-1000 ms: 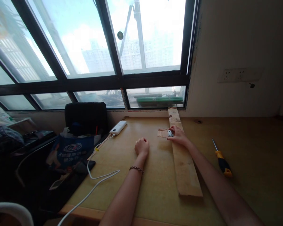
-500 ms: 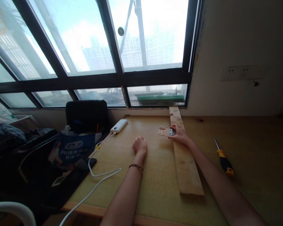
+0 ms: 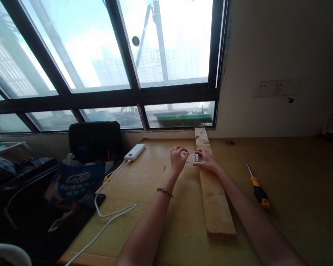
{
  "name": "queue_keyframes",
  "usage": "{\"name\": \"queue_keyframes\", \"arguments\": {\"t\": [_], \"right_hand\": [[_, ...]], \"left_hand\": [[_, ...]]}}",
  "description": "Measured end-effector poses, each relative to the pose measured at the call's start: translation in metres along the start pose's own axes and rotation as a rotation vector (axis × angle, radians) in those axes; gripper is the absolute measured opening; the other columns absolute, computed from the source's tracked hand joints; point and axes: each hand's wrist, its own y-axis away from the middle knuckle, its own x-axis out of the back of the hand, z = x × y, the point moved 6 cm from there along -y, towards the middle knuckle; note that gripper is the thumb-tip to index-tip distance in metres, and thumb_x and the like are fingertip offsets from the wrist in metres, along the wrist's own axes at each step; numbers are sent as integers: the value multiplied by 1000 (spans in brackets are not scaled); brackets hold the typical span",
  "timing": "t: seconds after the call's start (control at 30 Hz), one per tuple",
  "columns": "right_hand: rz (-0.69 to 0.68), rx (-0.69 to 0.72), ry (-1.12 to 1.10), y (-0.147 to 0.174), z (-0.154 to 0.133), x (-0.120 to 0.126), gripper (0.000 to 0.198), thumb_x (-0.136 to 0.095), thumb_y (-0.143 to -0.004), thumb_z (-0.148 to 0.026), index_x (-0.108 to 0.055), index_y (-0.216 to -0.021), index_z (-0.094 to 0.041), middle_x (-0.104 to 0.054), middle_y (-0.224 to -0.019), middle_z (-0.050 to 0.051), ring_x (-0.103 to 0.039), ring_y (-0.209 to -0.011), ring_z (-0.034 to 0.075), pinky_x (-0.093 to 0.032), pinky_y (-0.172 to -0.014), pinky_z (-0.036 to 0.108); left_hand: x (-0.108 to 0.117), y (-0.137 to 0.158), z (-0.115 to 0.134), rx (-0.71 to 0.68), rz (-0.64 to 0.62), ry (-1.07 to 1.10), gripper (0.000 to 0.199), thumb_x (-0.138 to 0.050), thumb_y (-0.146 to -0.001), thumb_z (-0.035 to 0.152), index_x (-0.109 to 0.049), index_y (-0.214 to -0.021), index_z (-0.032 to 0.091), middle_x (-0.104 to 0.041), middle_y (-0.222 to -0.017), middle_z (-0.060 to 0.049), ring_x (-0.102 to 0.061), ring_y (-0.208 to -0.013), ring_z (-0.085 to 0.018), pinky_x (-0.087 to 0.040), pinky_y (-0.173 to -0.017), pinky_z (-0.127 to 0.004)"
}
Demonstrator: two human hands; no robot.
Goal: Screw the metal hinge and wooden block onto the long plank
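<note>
My right hand rests over the long wooden plank, its thumb and fingers closed on a small silvery metal hinge. The hinge lies where the plank meets a short thin piece of wood that sticks out to the left. My left hand is raised beside the short piece, fingers curled in toward the thumb as in a pinch. Whatever is between those fingertips is too small to make out. A small dark screw lies on the table left of my left hand.
On the table's right side lies a screwdriver with a yellow and black handle. A white power bank with a white cable sits at the left edge. Beyond are a black chair, a blue bag and the window.
My left hand has lifted from the table and moved right, toward the hinge, uncovering the screw. My right hand still holds the hinge at the plank. The view has shifted slightly.
</note>
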Motion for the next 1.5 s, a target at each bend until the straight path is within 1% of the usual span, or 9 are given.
{"name": "queue_keyframes", "arguments": {"t": [0.07, 0.13, 0.3, 0.53, 0.7, 0.83, 1.13, 1.3, 1.5], "right_hand": [[2, 4, -3, 0, 1, 0, 64, -75, -52, -45, -51, -106, -20, -56, -111, 7, -50, -104, 25, -38, -89, 37], [1, 2, -7, 0, 2, -1, 65, -74, -52, -45, -51, -107, -20, -55, -112, 7, -50, -104, 25, -39, -88, 37], [-4, 12, -7, -1, 1, -1, 64, -75, -51, -43, -53, -107, -21, -56, -111, 6, -50, -104, 24, -39, -88, 37], [-6, -3, -24, -2, 2, -1, 68, -75, -49, -43, -51, -109, -20, -56, -111, 6, -50, -105, 25, -39, -88, 37], [-18, -3, 1, -1, 2, -1, 68, -74, -51, -45, -52, -111, -21, -54, -112, 6, -49, -106, 25, -38, -90, 38], [-25, -12, 7, -2, 3, -2, 69, -74, -50, -45, -52, -111, -21, -54, -113, 6, -49, -106, 25, -38, -90, 38], [-10, -36, -3, -3, 4, -2, 70, -75, -48, -43, -50, -109, -21, -55, -111, 6, -50, -106, 26, -38, -89, 38], [-12, -39, -10, -4, 4, -3, 69, -76, -47, -42, -50, -107, -20, -56, -107, 6, -51, -104, 26, -38, -89, 38], [5, -37, -19, -3, 4, -3, 65, -74, -49, -41, -50, -106, -21, -53, -111, 5, -51, -104, 24, -38, -88, 37]], "left_hand": [[-24, -16, 3, 99, -208, 53, 16, -67, -65, 32, -68, -75, 21, -63, -87, -3, -55, -88, -17, -42, -81, -28], [-45, -24, -1, 199, -359, 57, 20, -71, -58, 32, -70, -74, 22, -64, -83, -2, -57, -83, -16, -43, -75, -26], [-68, -24, -17, 363, -467, 93, 22, -72, -55, 28, -71, -75, 21, -67, -73, 0, -60, -79, -17, -44, -70, -26], [-70, -19, -15, 323, -451, 140, 17, -68, -59, 28, -72, -74, 21, -69, -85, -2, -59, -86, -19, -42, -82, -33], [-68, -20, -8, 213, -369, 135, 7, -66, -63, 27, -69, -66, 22, -66, -95, -2, -54, -97, -22, -21, -99, -53], [-71, -19, -9, 127, -330, 135, 4, -65, -64, 25, -67, -65, 21, -65, -93, -2, -48, -104, -23, -11, -101, -56], [-78, -13, -8, 26, -367, -64, 11, -54, -77, 27, -64, -79, 21, -59, -96, -4, -44, -103, -22, -19, -97, -48], [-79, -13, -3, -57, -355, -151, 12, -54, -77, 26, -62, -82, 20, -58, -96, -5, -44, -102, -22, -25, -92, -41], [-80, -11, -9, 26, -362, -122, 16, -51, -79, 30, -63, -82, 20, -60, -97, -5, -47, -99, -22, -30, -88, -41]]}}
